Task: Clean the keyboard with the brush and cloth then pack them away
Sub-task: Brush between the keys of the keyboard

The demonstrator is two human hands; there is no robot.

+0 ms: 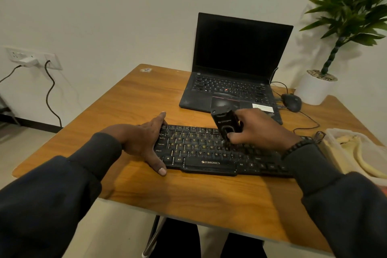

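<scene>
A black Zebronics keyboard (201, 153) lies across the wooden table (117, 111) in front of me. My left hand (146, 140) clasps the keyboard's left end, fingers along the far edge and thumb on the near edge. My right hand (261, 130) grips a black brush tool (225, 122), tilted, with its lower end down on the keys near the middle. A yellowish cloth (356, 153) lies in a clear plastic box (333, 134) at the right edge of the table.
An open black laptop (234, 69) stands behind the keyboard, with a black mouse (292, 101) and its cable to the right. A potted plant (318, 88) stands at the far right corner. Wall sockets with cables are on the left.
</scene>
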